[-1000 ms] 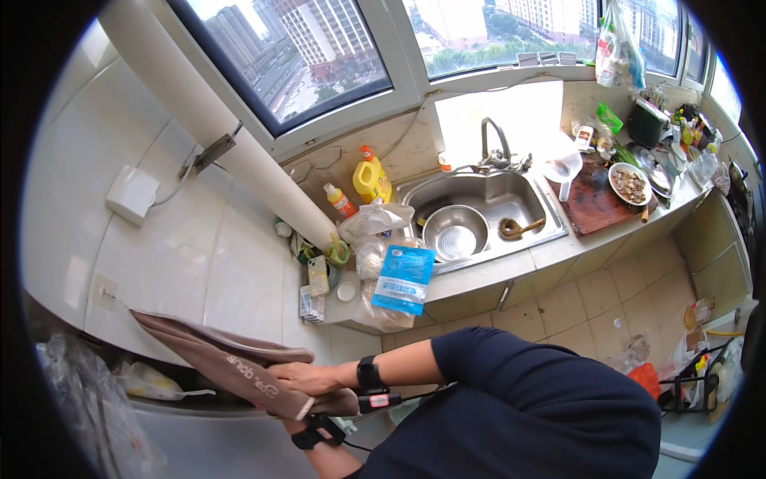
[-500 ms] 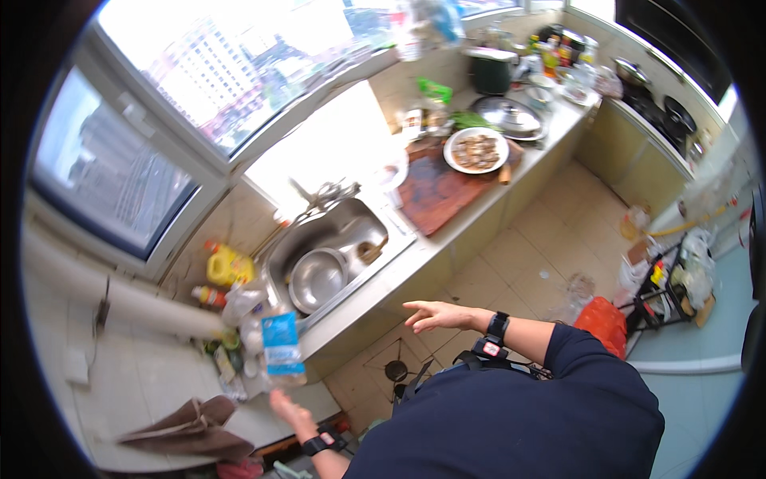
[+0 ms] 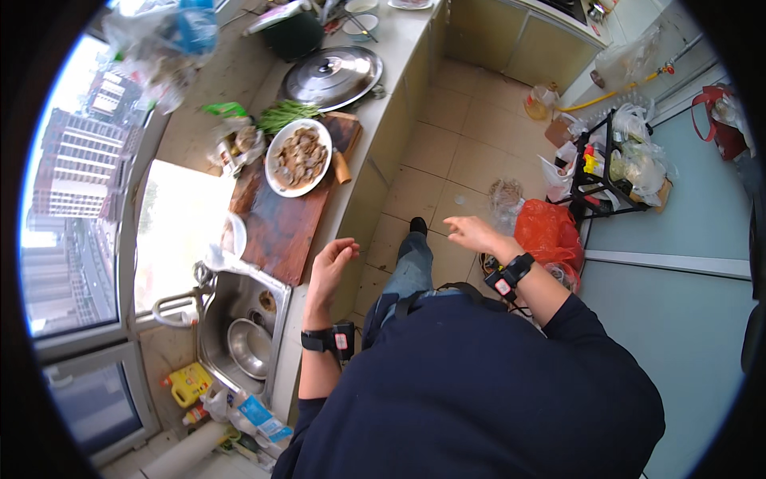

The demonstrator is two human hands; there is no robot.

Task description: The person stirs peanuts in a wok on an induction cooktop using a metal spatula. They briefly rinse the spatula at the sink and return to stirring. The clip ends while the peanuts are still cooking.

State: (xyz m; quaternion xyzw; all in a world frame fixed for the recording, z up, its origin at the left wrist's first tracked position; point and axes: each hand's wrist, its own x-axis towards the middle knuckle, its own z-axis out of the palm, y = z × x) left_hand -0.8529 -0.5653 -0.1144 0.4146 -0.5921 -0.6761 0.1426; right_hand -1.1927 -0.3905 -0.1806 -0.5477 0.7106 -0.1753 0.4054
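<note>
My left hand [image 3: 329, 270] hovers near the counter's front edge, beside the wooden cutting board [image 3: 299, 219]. Its fingers are loosely curled, thumb a little apart, with nothing seen in them. Over the tiled floor, my right hand [image 3: 477, 235] is open and holds nothing, fingers partly stretched. On the board's far part stands a white plate of sliced brown food [image 3: 299, 158]. A knife with a wooden handle [image 3: 341, 168] pokes out beside it, its blade hidden. Green stalks [image 3: 286, 117] lie behind the plate, next to a big metal lid [image 3: 331, 77].
A metal basin [image 3: 250, 348] sits in the steel sink [image 3: 219, 319], near a yellow jug [image 3: 189, 384]. On the right, a red plastic bag [image 3: 546, 233] and a black rack [image 3: 610, 172] with bags stand on the floor. Cabinets [image 3: 487, 36] run across the far end.
The view has swung to the right. My left hand has moved from beside the blue-and-white package to the counter edge by the board, its fingers now more curled. My leg and shoe have come into sight.
</note>
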